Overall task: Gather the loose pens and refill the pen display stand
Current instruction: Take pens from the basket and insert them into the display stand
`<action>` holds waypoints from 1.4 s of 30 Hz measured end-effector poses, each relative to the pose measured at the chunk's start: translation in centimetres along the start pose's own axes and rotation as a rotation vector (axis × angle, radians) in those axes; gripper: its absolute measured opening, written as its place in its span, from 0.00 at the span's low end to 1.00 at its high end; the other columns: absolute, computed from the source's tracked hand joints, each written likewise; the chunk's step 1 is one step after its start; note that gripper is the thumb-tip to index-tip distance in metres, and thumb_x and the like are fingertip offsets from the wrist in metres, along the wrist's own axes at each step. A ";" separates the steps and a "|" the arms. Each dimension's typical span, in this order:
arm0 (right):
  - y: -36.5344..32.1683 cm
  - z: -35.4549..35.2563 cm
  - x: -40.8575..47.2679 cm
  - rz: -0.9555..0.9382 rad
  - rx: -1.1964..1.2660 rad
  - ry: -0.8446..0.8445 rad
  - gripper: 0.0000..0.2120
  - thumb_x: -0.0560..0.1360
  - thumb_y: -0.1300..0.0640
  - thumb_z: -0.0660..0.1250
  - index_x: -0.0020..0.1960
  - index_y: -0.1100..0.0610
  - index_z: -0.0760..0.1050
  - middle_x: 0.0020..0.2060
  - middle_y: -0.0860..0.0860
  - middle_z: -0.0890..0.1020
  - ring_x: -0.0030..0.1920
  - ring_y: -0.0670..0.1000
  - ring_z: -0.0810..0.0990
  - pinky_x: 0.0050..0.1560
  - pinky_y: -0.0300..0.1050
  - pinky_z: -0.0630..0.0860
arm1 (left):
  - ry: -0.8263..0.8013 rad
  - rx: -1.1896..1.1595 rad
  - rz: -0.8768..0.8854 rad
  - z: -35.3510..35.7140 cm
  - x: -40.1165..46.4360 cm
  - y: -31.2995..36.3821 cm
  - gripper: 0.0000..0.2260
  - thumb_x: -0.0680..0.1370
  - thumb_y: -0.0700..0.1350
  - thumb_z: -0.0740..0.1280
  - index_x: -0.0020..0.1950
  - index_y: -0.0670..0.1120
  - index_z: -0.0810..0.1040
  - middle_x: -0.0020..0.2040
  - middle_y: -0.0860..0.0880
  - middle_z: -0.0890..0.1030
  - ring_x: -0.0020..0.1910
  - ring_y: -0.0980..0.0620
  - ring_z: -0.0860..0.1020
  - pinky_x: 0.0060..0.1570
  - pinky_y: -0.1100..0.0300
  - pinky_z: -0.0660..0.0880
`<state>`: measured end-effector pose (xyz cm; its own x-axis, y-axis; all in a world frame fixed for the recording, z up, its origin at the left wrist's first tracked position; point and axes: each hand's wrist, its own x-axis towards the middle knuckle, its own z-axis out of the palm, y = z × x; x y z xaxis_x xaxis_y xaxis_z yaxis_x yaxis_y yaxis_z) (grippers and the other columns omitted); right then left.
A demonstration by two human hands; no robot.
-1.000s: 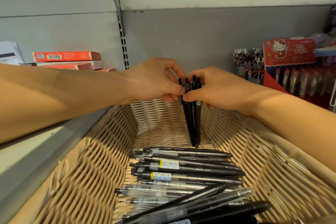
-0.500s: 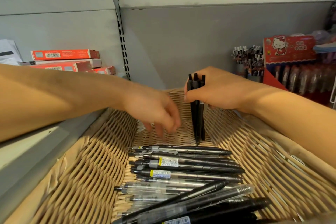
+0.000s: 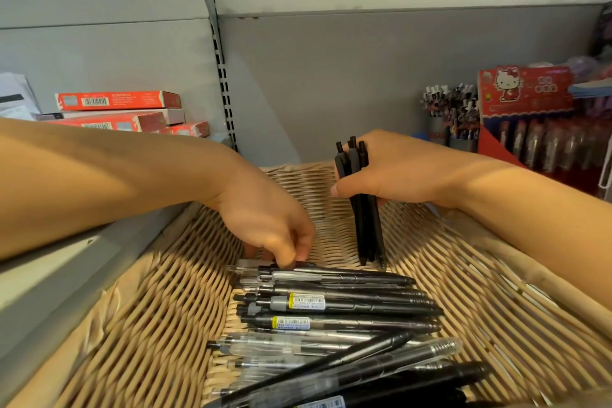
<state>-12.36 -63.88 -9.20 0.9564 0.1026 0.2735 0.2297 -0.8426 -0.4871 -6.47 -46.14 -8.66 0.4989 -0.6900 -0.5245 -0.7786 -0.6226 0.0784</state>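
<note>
- My right hand [image 3: 394, 172] grips a bundle of black pens [image 3: 366, 209] upright, tips just above the basket [image 3: 463, 291] floor.
- My left hand [image 3: 268, 225] reaches down, fingertips pinching the end of the farthest pen [image 3: 298, 267] in the loose pile [image 3: 331, 311].
- The pile lies flat across the wicker basket bottom.
- A red display stand [image 3: 526, 99] sits at the far right on the shelf.
</note>
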 end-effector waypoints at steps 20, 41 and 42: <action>-0.4 0.0 -0.4 -0.023 0.029 -0.041 0.07 0.75 0.52 0.74 0.47 0.55 0.81 0.37 0.54 0.82 0.36 0.52 0.79 0.37 0.42 0.73 | 0.730 -0.460 0.170 -2.3 0.1 -1.0 0.08 0.70 0.41 0.78 0.46 0.50 0.83 0.43 0.56 0.85 0.41 0.56 0.84 0.38 0.67 0.79; -0.3 -0.3 -0.4 0.069 0.167 0.025 0.11 0.70 0.51 0.78 0.51 0.47 0.82 0.44 0.48 0.87 0.46 0.48 0.86 0.50 0.47 0.81 | 0.949 -0.571 0.290 -2.4 -0.7 0.2 0.11 0.72 0.38 0.77 0.48 0.53 0.83 0.44 0.56 0.84 0.39 0.62 0.82 0.37 0.73 0.76; -0.4 -0.3 -0.5 0.070 0.156 0.013 0.10 0.70 0.51 0.78 0.50 0.48 0.82 0.43 0.48 0.87 0.45 0.47 0.86 0.49 0.45 0.81 | 0.948 -0.576 0.293 -2.3 -0.8 0.3 0.11 0.72 0.39 0.77 0.48 0.53 0.83 0.44 0.56 0.84 0.38 0.62 0.82 0.37 0.73 0.75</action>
<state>-12.94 -63.78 -8.91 0.9687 0.0388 0.2451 0.1890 -0.7551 -0.6277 -6.21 -46.66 -6.26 0.6036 -0.6848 0.4083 -0.7443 -0.3006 0.5964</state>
